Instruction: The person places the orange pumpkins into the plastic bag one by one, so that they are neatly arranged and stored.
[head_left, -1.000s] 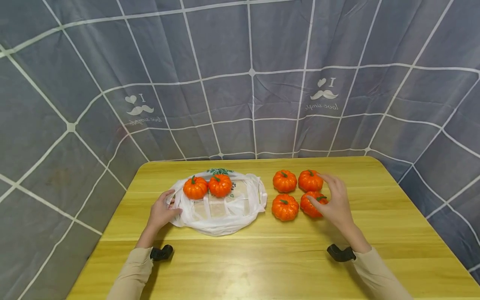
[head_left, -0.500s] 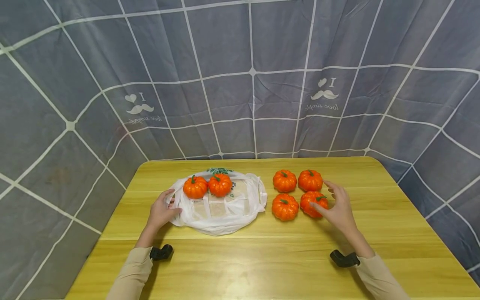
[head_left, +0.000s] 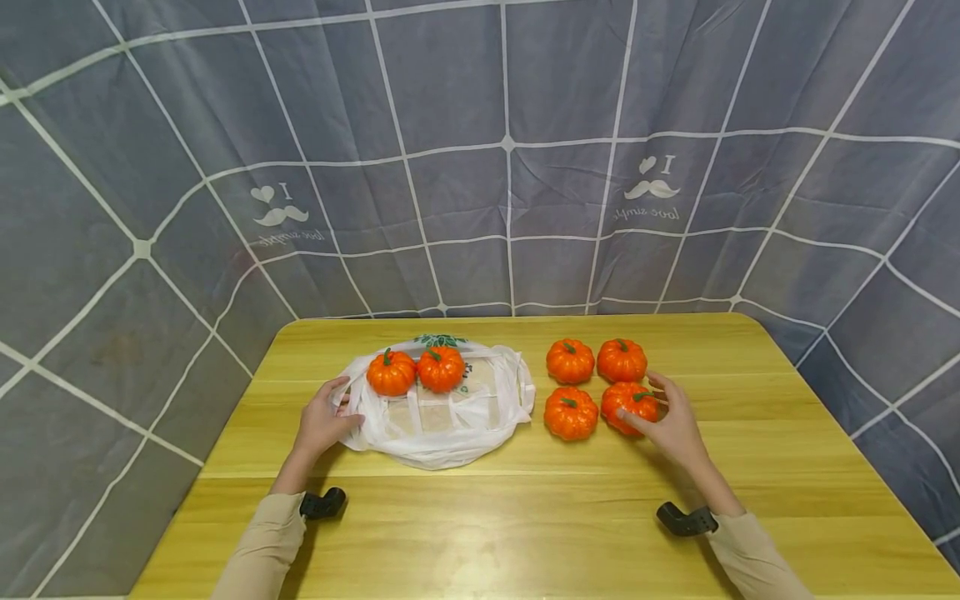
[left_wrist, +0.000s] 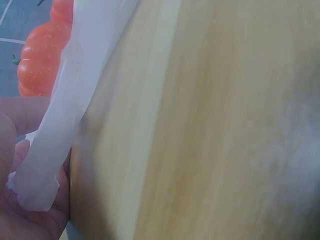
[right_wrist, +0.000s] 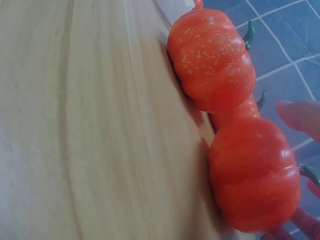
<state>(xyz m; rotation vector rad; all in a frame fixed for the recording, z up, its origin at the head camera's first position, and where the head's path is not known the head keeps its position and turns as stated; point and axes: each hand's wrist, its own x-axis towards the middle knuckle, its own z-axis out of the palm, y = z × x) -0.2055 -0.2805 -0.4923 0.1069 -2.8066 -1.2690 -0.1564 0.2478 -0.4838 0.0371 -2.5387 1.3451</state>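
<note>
A white plastic bag [head_left: 442, 446] lies spread on the table, with two small orange pumpkins [head_left: 391, 373] at its back left. My left hand [head_left: 321, 423] grips the bag's left edge; in the left wrist view a fold of the plastic [left_wrist: 47, 160] lies between thumb and fingers. Right of the bag, several more pumpkins stand in two rows. My right hand [head_left: 675, 425] is at the front right pumpkin [head_left: 628, 407], thumb on its near side and fingers on its far right. In the right wrist view the thumb [right_wrist: 302, 119] shows apart from this pumpkin [right_wrist: 255, 175].
The front left pumpkin [head_left: 571, 414], back left pumpkin [head_left: 570, 362] and back right pumpkin [head_left: 622, 361] stand close by. A grey gridded curtain [head_left: 465, 192] hangs behind the wooden table [head_left: 480, 533]. Each wrist carries a black mount.
My right hand has drawn lower, and its spread fingers have come in around the front right pumpkin. The left hand stays at the bag's edge.
</note>
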